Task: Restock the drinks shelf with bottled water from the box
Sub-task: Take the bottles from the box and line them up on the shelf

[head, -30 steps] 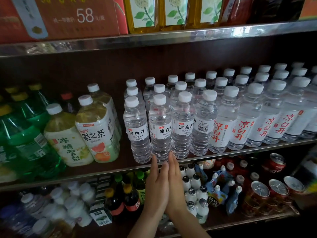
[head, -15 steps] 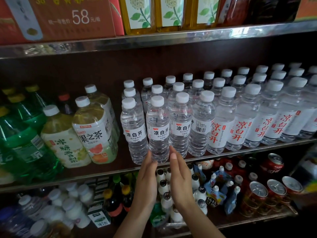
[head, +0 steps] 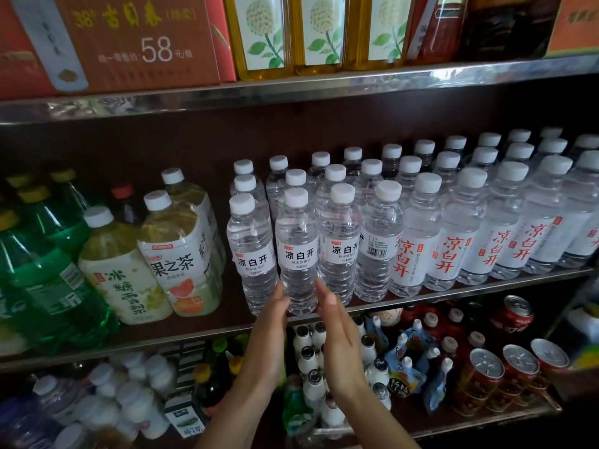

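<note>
Rows of clear water bottles with white caps stand on the middle shelf (head: 453, 291). One front bottle (head: 296, 254), with a black-lettered label, stands near the shelf's front edge. My left hand (head: 267, 332) lies with straight fingers against its lower left side. My right hand (head: 338, 335), fingers straight, is at its lower right, fingertips beside the neighbouring bottle (head: 338, 244). The box is not in view.
Large tea bottles (head: 175, 254) and green soda bottles (head: 48, 280) stand left of the water. Red-lettered water bottles (head: 453, 234) fill the right. Below are small white bottles (head: 311, 361) and red cans (head: 486, 374). Cartons (head: 136, 43) sit on the top shelf.
My two hands, pressed together below the shelf a second ago, have parted and risen to either side of the front bottle's base.
</note>
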Demonstrator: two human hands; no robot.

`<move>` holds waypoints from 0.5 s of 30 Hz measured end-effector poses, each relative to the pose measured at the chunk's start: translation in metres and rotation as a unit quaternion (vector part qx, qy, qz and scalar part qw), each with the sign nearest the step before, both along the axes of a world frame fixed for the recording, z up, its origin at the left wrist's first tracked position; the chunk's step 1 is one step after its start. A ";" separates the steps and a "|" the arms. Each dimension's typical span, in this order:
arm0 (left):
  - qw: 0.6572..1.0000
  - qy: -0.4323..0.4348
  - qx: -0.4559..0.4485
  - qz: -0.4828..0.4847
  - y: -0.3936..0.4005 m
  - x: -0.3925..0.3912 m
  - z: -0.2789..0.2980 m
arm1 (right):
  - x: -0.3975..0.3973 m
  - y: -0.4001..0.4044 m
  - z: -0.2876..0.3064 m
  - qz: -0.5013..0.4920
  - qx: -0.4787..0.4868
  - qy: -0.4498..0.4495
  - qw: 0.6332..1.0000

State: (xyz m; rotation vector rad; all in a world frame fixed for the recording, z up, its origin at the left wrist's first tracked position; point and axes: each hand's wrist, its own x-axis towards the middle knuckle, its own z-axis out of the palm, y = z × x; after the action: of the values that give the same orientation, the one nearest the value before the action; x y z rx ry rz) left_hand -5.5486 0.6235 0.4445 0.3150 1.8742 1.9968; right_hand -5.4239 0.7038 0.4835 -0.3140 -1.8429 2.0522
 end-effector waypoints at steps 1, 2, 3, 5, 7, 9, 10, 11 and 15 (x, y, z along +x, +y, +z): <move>0.999 -0.037 -0.009 0.005 -0.003 -0.002 -0.005 | -0.001 0.002 0.001 -0.003 -0.004 0.002 1.000; 0.999 -0.047 -0.011 0.003 -0.006 0.002 -0.004 | -0.001 0.004 0.002 -0.006 -0.004 0.003 1.000; 0.999 -0.032 0.001 0.003 -0.008 0.015 0.005 | -0.002 0.005 0.003 -0.009 0.002 0.002 1.000; 0.999 0.023 -0.023 0.027 -0.005 0.052 0.040 | -0.002 0.005 0.003 -0.019 0.011 -0.001 1.000; 0.998 0.050 -0.007 0.038 -0.008 0.085 0.060 | -0.002 0.004 0.002 -0.016 0.015 -0.006 1.000; 0.998 0.049 -0.004 0.043 -0.007 0.086 0.055 | -0.002 0.003 0.000 -0.002 0.017 -0.012 1.000; 0.998 0.041 -0.010 0.052 -0.005 0.081 0.054 | -0.002 0.003 -0.001 0.006 0.019 -0.015 1.000; 0.998 0.040 -0.014 0.053 -0.004 0.081 0.056 | -0.001 0.002 -0.001 0.013 0.019 -0.018 1.000; 0.996 0.040 -0.002 0.078 -0.002 0.089 0.058 | 0.006 0.009 0.005 0.006 0.028 -0.013 1.000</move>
State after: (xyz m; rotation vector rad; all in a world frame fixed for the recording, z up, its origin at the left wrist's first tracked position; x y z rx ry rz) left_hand -5.4599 0.6219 0.5029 0.2574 2.0087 2.1102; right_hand -5.4177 0.7129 0.4881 -0.3167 -1.9164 2.0094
